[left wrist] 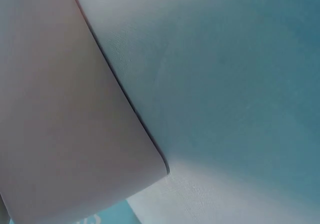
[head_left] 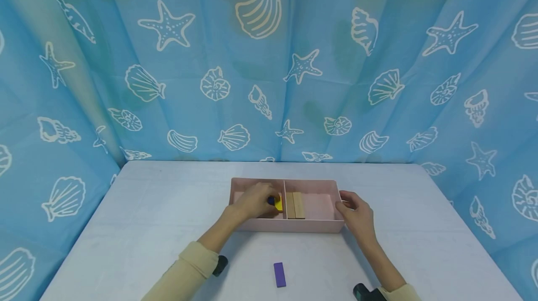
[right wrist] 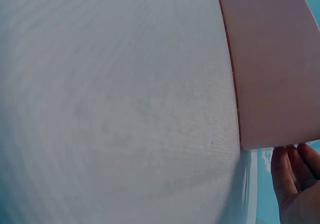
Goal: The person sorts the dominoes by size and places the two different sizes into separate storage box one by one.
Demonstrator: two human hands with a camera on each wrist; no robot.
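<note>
A pink two-compartment box stands on the table. My left hand reaches into its left compartment, fingers curled around a small dark blue block. Right beside that lies a yellow block, close to the divider and partly covered. My right hand holds the box's right end, thumb at the rim; in the right wrist view several fingertips touch the end wall from outside. The left wrist view shows a box wall but not the hand.
Two light wooden strips lie side by side against the divider in the right compartment. A purple block lies on the white table in front of the box. A blue seashell-patterned curtain surrounds the table's back and sides.
</note>
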